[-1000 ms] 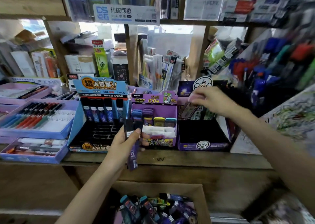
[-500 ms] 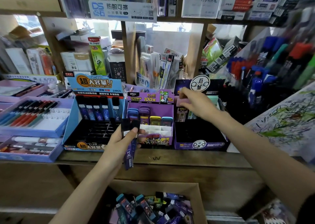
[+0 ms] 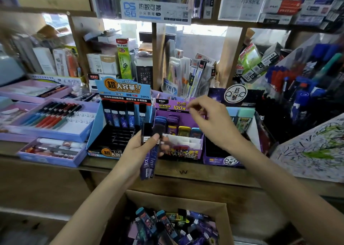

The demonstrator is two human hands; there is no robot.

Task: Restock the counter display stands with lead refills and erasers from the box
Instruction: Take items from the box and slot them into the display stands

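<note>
While only the head view is marked now, all lines come from it.
Head view, left hand (image 3: 141, 148): clenched round a few dark purple lead refill tubes (image 3: 149, 157), black caps up, tubes near upright, lower ends hanging past the counter edge (image 3: 186, 172).
Left hand place: about 6 o'clock of the blue display stand (image 3: 119, 118), in front of its black tray.
Right hand (image 3: 210, 121): fingers loosely curled, nothing seen in them, thumb and forefinger close; hovers over the purple display stand (image 3: 178, 131), at 3 o'clock from the left hand, not touching it.
Blue stand: one back row of refill tubes standing; front slots dark, contents unclear.
Purple stand: small coloured cases in the back row, white dividers in front.
Dark display stand (image 3: 230, 151): at 3 o'clock of the purple one, pastel erasers (image 3: 242, 120) at its back.
Cardboard box (image 3: 178, 203): at 6 o'clock, below the counter, open, full of mixed refill packs.
Pen trays (image 3: 46, 121): at 9 o'clock, on the counter.
Blur: right-side pen rack (image 3: 307, 88) too smeared to read.
</note>
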